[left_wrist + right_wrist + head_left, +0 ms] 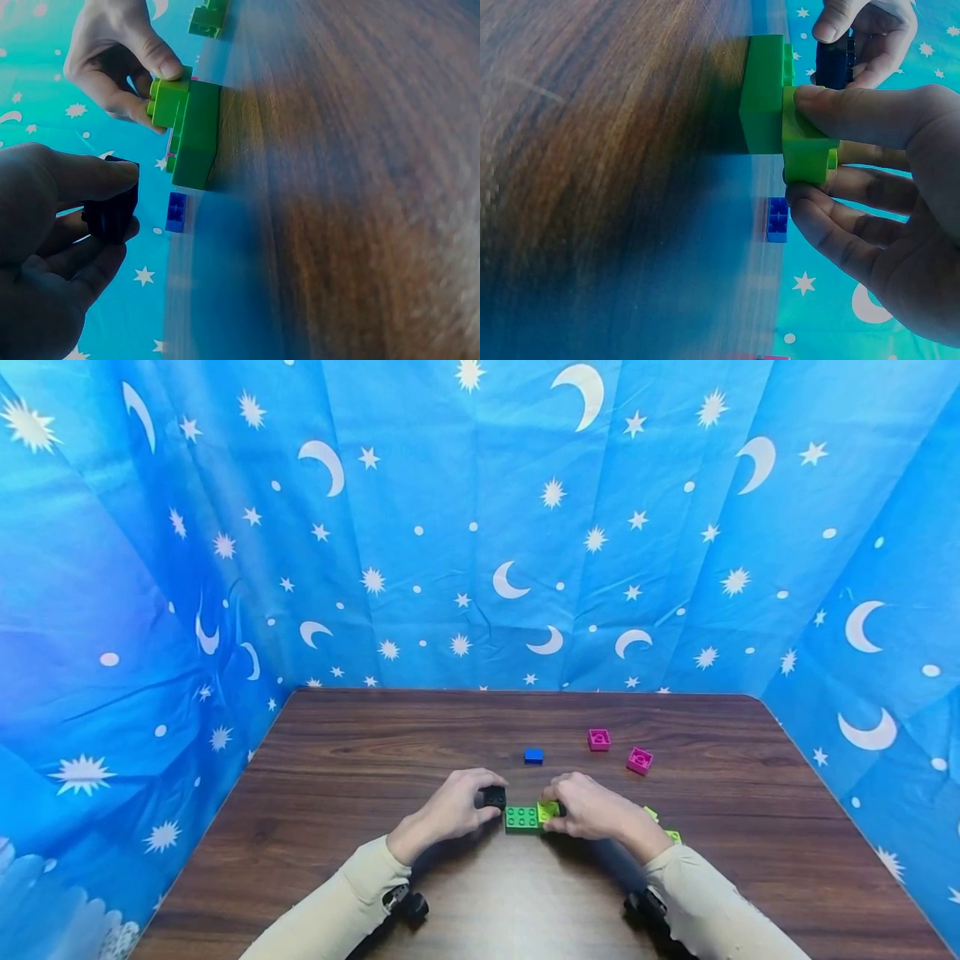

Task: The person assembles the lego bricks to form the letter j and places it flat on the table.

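Observation:
A green brick (521,818) sits on the table between the two hands, its studs facing up. My right hand (588,806) pinches a lime brick (806,157) between thumb and fingers. That lime brick lies on the studs at the right end of the green one, jutting past its end. On the other side, my left hand (453,806) grips a black brick (114,202) by its sides. The black brick is held higher than the green brick's top, off its left end, and a gap shows between them in the left wrist view.
Beyond the hands lies a small blue brick (533,757). Two magenta bricks, one (599,740) farther back and another (640,762), lie to the right, open side up. More lime pieces (672,837) are partly covered by the right forearm. A star-patterned cloth (450,552) hangs around the table.

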Demonstrator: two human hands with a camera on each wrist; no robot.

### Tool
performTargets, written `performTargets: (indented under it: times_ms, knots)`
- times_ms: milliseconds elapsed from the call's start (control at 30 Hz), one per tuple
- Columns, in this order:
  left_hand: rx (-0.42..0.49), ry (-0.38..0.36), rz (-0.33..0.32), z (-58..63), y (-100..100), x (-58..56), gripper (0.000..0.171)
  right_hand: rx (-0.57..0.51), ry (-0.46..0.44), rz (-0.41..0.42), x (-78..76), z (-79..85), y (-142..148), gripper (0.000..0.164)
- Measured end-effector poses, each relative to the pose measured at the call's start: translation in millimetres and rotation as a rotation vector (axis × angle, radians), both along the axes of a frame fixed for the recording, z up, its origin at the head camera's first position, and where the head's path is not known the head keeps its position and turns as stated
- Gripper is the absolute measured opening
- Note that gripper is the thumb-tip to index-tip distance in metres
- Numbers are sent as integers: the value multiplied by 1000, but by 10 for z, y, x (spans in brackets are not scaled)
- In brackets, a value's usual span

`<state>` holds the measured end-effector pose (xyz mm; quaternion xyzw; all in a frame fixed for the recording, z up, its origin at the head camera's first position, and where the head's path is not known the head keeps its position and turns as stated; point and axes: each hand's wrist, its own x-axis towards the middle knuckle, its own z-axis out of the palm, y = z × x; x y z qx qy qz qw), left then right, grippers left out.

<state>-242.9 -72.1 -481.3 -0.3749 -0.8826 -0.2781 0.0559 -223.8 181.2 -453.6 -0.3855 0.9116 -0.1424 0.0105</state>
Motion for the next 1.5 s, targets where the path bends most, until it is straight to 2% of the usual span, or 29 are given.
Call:
performTargets:
  times_ms: [400,867,1133,1500]
  knots:
    - [-16,-61,29,6,47,77,39,-1,-7,-7,-4,3,10,23]
    - [-9,-77,41,-66,62,146,40,-14,-26,-23,2,5,1,25]
    - [18,-58,18,-74,68,160,38,-19,-31,-27,4,-1,-1,24]
    - [-3,-89,14,-97,114,150,38,-21,-31,-26,14,0,12,23]
